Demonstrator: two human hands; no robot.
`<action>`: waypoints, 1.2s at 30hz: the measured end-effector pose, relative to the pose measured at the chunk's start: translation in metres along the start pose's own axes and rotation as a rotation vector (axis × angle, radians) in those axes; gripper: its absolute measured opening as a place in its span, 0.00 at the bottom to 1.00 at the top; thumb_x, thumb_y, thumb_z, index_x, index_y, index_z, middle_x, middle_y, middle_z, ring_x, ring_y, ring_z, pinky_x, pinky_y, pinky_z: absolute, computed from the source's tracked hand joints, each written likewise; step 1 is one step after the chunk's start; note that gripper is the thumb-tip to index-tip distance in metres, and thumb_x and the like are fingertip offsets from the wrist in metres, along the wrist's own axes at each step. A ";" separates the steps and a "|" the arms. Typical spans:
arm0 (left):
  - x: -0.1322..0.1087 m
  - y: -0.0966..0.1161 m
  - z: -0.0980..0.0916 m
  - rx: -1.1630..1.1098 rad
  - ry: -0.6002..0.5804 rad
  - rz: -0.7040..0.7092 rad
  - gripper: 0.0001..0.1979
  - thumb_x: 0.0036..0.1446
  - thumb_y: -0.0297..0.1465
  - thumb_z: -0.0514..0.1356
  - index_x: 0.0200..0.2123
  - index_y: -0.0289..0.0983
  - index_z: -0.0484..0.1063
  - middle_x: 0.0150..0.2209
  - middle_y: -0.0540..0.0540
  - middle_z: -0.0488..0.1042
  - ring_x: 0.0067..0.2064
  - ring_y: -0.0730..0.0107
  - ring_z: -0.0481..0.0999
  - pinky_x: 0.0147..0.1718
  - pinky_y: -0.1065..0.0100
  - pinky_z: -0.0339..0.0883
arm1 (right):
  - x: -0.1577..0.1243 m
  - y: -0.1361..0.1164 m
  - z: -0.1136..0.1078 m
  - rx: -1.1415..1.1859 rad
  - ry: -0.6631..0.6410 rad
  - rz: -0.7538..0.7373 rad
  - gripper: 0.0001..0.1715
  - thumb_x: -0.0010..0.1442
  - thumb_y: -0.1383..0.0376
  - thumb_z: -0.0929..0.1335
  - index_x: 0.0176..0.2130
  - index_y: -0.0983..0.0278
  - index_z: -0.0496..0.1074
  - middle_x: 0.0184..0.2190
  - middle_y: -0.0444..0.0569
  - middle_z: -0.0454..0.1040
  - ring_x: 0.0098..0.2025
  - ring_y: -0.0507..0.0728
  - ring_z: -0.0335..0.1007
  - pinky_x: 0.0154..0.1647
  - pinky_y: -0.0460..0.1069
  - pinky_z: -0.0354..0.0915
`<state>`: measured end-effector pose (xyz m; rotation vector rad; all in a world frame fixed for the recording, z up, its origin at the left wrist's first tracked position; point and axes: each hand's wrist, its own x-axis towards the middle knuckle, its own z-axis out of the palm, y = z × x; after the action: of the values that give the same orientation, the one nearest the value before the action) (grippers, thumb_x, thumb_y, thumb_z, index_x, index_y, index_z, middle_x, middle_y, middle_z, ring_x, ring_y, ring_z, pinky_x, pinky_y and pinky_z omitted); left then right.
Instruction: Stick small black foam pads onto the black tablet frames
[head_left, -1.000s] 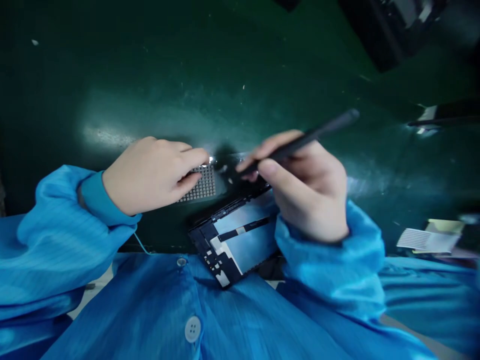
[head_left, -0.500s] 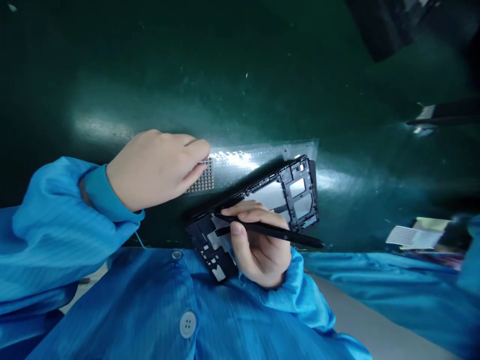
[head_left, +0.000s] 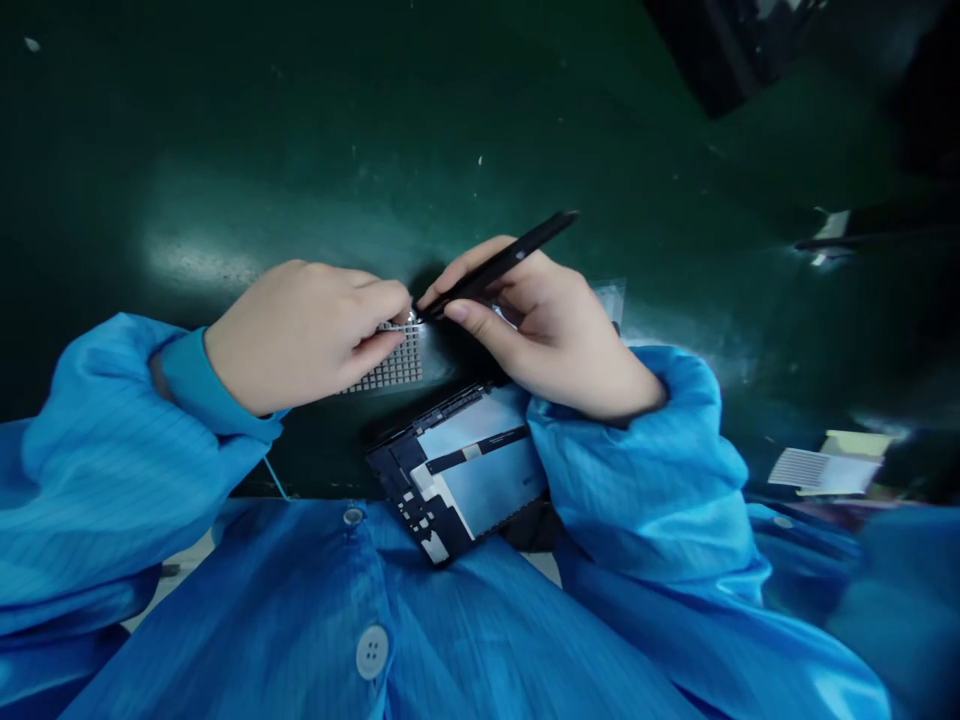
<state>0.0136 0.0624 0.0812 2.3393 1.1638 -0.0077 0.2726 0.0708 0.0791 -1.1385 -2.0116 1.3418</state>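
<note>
My right hand (head_left: 547, 320) is closed on black tweezers (head_left: 517, 255), whose tip points down-left at the corner of a sheet of small grey adhesive squares (head_left: 397, 365). The fingers of my left hand (head_left: 300, 335) pinch that sheet at its upper edge, close to the tweezers' tip. Whether a square is between the tips I cannot tell. Below both hands a black device frame (head_left: 465, 480), with a pale panel and a dark strip across it, lies tilted at the table's near edge against my clothing. My right sleeve hides its right end.
The green table (head_left: 337, 120) carries a dark object (head_left: 712, 60) at the far right. Pale papers (head_left: 829, 467) lie at the right edge. A clear plastic sheet (head_left: 613, 298) shows behind my right hand. A blue sleeve (head_left: 900, 590), perhaps another person's, is at the lower right.
My right hand has moved with the tweezers from over the device frame up to the sheet of squares beside my left hand. The left hand stays nearly in place.
</note>
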 end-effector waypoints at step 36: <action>0.000 0.000 -0.001 0.023 -0.015 -0.021 0.15 0.76 0.37 0.57 0.54 0.43 0.83 0.34 0.47 0.82 0.35 0.58 0.80 0.35 0.60 0.63 | -0.063 -0.043 0.036 -0.076 0.267 0.085 0.09 0.76 0.66 0.74 0.55 0.57 0.80 0.52 0.52 0.88 0.54 0.62 0.87 0.57 0.60 0.84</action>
<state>0.0131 0.0626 0.0824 2.3424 1.1873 -0.0464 0.2639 -0.0081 0.1072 -1.3719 -1.8515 1.0938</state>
